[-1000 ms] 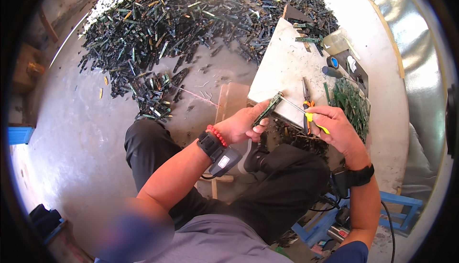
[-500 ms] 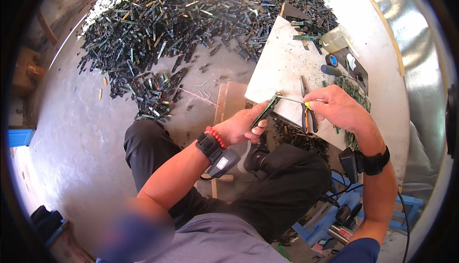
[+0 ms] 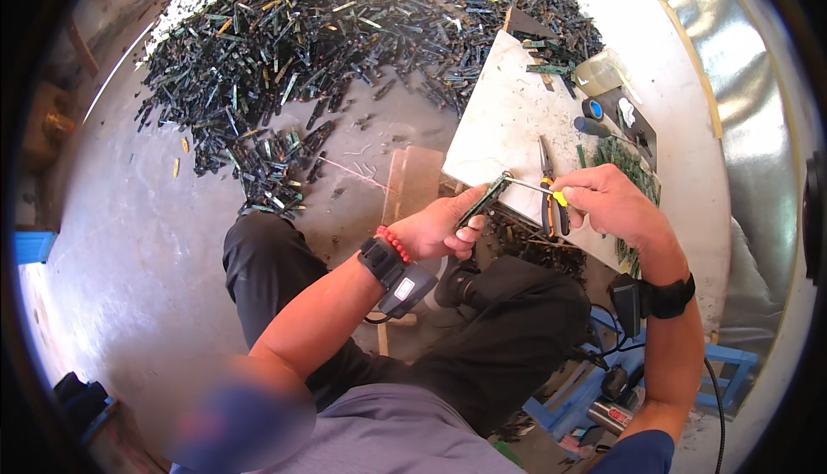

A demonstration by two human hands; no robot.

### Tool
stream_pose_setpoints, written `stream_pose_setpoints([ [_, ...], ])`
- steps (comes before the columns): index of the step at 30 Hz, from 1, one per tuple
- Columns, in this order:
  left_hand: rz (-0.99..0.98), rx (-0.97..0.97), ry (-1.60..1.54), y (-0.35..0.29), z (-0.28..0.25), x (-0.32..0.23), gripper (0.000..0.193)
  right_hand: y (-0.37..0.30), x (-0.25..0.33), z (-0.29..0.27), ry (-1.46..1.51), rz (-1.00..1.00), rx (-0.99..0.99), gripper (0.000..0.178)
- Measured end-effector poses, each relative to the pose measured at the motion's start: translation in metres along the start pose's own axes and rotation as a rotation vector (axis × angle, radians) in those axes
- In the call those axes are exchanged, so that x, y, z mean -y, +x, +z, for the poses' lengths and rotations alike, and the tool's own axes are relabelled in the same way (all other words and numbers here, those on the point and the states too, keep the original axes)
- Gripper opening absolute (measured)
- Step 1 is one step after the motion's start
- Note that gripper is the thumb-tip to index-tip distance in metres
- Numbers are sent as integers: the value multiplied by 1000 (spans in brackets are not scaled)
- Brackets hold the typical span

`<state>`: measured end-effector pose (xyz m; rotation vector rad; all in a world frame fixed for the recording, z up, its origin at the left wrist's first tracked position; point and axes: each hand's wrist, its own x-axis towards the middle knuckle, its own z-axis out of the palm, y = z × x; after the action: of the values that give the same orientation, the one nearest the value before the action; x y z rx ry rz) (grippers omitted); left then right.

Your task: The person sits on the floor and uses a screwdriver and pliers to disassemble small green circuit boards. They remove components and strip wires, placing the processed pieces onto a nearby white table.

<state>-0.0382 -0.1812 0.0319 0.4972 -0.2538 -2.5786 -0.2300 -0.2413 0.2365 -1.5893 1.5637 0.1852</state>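
My left hand (image 3: 444, 228) pinches a narrow green circuit strip (image 3: 484, 199), holding it slanted at the near edge of a white board (image 3: 500, 121). My right hand (image 3: 607, 202) grips a screwdriver (image 3: 534, 185) with a yellow handle; its metal shaft points left and its tip meets the upper end of the strip. Orange-handled pliers (image 3: 548, 190) lie on the board just under my right hand's fingers. A dark wrist device is strapped on each forearm.
A large heap of dark green circuit strips (image 3: 345, 26) covers the concrete floor ahead. A smaller pile of strips (image 3: 624, 159) lies on the board's right end, with a blue-capped object (image 3: 593, 110) beyond. A wooden plank (image 3: 412, 183) lies by my knee. Blue frame at lower right.
My right hand moved up and left and now holds the screwdriver to the strip's end. My left hand kept the strip in place, tilting it slightly.
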Motion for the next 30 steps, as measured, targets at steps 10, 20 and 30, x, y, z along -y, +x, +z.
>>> stream_pose_setpoints([
  [10,-3,17,-38,-3,0,-1,50,-12,19,-8,-135,-77,-55,27],
  [20,-6,-10,-48,1,0,1,50,-4,11,3,-47,-35,10,30],
  [30,48,-58,5,3,5,4,49,-1,9,-2,52,68,41,28],
])
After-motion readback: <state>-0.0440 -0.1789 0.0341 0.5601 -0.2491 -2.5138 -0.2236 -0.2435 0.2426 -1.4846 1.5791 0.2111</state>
